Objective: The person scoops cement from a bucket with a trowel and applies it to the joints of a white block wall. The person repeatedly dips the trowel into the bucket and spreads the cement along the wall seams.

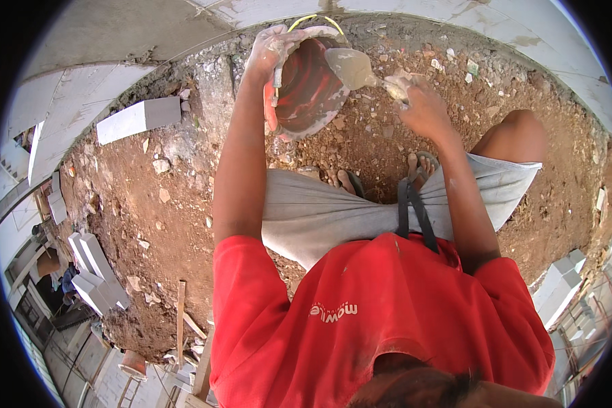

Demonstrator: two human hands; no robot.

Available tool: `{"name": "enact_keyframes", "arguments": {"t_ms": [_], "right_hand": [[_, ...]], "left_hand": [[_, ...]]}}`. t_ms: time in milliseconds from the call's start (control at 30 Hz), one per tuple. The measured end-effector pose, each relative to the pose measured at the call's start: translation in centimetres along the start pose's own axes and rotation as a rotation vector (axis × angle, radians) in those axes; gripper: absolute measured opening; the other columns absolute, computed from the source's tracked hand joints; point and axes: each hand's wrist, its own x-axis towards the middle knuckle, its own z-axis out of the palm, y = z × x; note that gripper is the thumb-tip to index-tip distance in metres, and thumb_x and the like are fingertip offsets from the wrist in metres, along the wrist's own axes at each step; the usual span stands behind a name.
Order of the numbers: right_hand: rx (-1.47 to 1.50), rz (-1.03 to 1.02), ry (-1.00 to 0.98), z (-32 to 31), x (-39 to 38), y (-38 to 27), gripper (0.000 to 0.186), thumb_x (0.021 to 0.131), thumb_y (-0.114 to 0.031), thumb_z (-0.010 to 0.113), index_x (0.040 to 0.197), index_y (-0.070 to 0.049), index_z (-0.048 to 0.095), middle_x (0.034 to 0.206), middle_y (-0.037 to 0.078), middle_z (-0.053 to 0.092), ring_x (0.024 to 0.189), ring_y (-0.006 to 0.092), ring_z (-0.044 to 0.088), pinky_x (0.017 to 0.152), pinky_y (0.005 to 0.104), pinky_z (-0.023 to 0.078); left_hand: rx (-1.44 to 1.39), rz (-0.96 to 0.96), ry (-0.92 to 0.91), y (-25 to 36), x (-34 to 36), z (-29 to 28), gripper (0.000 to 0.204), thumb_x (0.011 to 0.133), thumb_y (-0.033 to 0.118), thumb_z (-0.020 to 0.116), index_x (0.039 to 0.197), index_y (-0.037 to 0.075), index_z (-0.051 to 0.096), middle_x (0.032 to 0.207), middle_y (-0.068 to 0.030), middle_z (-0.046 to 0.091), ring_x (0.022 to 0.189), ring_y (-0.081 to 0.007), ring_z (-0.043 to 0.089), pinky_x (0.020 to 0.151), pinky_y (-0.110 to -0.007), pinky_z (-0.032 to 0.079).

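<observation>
My left hand (273, 51) is closed on the rim of a red bucket (270, 109), whose mouth is tilted toward me. Grey mortar smears coat the inside of the bucket, with red showing through in streaks. A yellow handle (317, 18) arches over its far side. In my right hand (418, 102) is the handle of a trowel, with the fingers wrapped round it. The trowel's blade (350, 68) is covered in grey mortar and overlaps the bucket's right rim. Pale mortar also sticks to both hands.
Brown, stony soil (183, 224) lies around my sandalled feet (347, 182). A pale wall (517, 30) curves along the far side. One white block (139, 120) rests at the left; several more blocks (98, 272) are stacked nearer. A wooden strip (181, 323) lies at lower left.
</observation>
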Motion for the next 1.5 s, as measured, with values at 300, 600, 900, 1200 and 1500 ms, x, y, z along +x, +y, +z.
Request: {"name": "enact_keyframes", "arguments": {"t_ms": [300,600,900,1200,1500], "right_hand": [[-0.167,0.074,-0.137,0.6,7.4,-2.2,0.037,0.085,-0.011,0.068,0.121,-0.005,0.072,0.118,0.019,0.07,0.098,0.0345,0.073,0.086,0.0459,0.059],[0.012,0.095,-0.353,4.7,7.9,-5.4,0.033,0.088,-0.017,0.068,0.117,-0.001,0.071,0.114,0.02,0.073,0.106,0.0352,0.072,0.091,0.0446,0.058],[0.139,0.039,-0.295,6.0,8.9,-9.0,0.033,0.093,-0.015,0.059,0.121,-0.002,0.07,0.116,0.021,0.073,0.108,0.0363,0.071,0.092,0.0481,0.056],[0.248,-0.03,-0.534,9.7,9.7,-15.3,0.038,0.09,-0.01,0.056,0.122,0.003,0.07,0.122,0.027,0.07,0.115,0.0429,0.068,0.093,0.0479,0.056],[0.296,-0.239,-0.72,10.6,14.3,-13.8,0.043,0.093,-0.031,0.063,0.127,-0.005,0.07,0.119,0.019,0.073,0.104,0.0344,0.07,0.087,0.0471,0.054]], "left_hand": [[-0.152,0.029,-0.026,-0.5,0.7,1.3,0.014,0.092,0.016,0.077,0.082,0.012,0.069,0.068,0.0094,0.049,0.054,-0.0011,0.043,0.049,-0.019,0.034],[0.044,-0.074,0.036,-1.5,0.6,-0.5,0.028,0.091,0.019,0.077,0.07,0.013,0.059,0.061,0.0096,0.042,0.052,-0.003,0.04,0.048,-0.022,0.028],[0.013,-0.073,0.068,0.2,-0.8,-0.1,0.034,0.088,0.016,0.079,0.065,0.015,0.055,0.062,0.0082,0.049,0.052,-0.0018,0.044,0.048,-0.019,0.032],[-0.244,-0.156,0.13,-1.5,-2.9,-3.5,0.005,0.09,0.008,0.073,0.09,0.003,0.074,0.08,0.0009,0.064,0.07,-0.0071,0.059,0.061,-0.021,0.045],[-0.326,-0.144,0.226,-2.2,-4.0,-3.9,0.005,0.087,0.005,0.073,0.088,0.0,0.073,0.075,0.0002,0.064,0.061,-0.0063,0.053,0.055,-0.021,0.04]]}}
